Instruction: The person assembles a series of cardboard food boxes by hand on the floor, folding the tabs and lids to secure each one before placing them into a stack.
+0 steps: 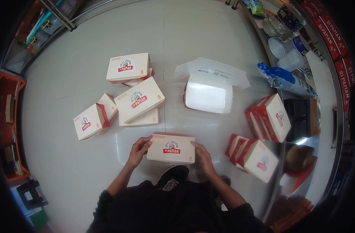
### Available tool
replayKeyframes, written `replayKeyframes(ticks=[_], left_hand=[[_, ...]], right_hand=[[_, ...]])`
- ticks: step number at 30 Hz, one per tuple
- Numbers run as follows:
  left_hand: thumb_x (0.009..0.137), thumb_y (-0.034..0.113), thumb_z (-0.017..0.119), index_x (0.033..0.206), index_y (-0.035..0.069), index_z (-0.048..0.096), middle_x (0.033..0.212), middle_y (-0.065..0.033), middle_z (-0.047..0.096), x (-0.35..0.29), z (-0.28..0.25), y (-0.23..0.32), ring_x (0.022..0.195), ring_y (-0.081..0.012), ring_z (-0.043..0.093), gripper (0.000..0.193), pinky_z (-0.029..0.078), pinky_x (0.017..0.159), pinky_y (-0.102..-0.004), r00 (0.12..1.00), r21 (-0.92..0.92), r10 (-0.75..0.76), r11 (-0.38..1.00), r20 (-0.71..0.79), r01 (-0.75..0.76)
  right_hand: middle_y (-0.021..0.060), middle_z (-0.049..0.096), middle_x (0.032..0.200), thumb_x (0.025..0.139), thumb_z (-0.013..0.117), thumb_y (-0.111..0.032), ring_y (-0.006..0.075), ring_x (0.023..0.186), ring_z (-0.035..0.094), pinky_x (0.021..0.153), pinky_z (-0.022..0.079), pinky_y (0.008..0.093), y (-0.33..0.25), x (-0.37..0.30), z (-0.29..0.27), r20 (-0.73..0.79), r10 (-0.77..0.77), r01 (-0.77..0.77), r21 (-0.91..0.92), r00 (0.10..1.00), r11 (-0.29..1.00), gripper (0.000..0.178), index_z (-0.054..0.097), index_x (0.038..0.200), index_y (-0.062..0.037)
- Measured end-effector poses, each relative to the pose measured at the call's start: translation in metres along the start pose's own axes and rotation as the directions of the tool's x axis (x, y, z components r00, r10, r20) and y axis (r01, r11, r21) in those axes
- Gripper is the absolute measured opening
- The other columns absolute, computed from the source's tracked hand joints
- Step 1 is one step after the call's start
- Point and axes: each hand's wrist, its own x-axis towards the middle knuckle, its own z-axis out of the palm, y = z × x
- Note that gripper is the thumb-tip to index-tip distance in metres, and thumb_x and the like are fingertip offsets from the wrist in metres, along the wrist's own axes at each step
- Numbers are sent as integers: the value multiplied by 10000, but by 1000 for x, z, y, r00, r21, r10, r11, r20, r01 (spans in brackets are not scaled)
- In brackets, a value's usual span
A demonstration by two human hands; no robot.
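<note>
A closed cream-and-red cardboard food box (171, 158) is held level in front of me, above the floor near my shoes. At its left end, my left hand (138, 151) grips the corner between thumb and fingers. My right hand (204, 159) closes on the opposite end, the fingertips at its upper right edge. Just beyond, an opened box (208, 97) lies with its white inside showing and its lid (224, 73) folded back away from me. Closed boxes of the same kind lie in piles to the left (138, 99) and to the right (276, 118).
Along the right runs a metal shelf (276, 186) with plastic cups, a blue plastic package (282, 77) and dark containers. Red printed cartons (325, 29) stack behind it. On the far left sits an orange crate (20, 128); a black shoe (171, 176) is below the held box.
</note>
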Motion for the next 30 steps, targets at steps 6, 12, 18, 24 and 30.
replayKeyframes(ticks=[6,12,18,24,30], left_hand=[[883,168,646,1144,43,559,1088,-51,608,-1,18,2,967,-142,613,301,540,772,-293,987,-3,-14,1000,-161,14],[878,204,644,1110,79,560,1051,-30,599,6,12,3,946,-139,606,277,530,744,-299,976,-36,-162,987,-144,159],[864,199,641,1040,137,541,1055,-6,569,14,4,1,1025,-140,529,212,482,797,-341,971,-155,-236,961,-33,228],[863,155,634,1025,157,533,1070,-1,557,14,2,-1,1042,-141,508,192,464,842,-369,979,-179,-200,963,37,203],[865,128,633,1103,167,542,1092,5,563,14,-2,3,1086,-144,505,258,450,883,-376,963,-189,-261,945,65,269]], right_hand=[[71,581,1137,853,626,-35,153,1027,551,893,450,298,2,8,18,-301,217,-144,246,929,958,386,528,1226,-18],[68,591,1061,826,663,-34,146,968,562,862,457,296,3,20,13,-239,399,-258,460,885,849,306,563,1115,-29],[29,598,953,812,687,-38,129,910,559,846,436,292,9,33,5,-40,484,-374,580,874,724,244,564,1022,-58],[14,592,908,809,683,-4,118,887,553,858,427,287,11,32,3,-45,408,-289,636,912,716,235,562,1000,-70],[11,584,947,806,679,15,114,931,546,859,426,284,10,29,3,-23,438,-329,625,899,708,235,566,986,-87]])
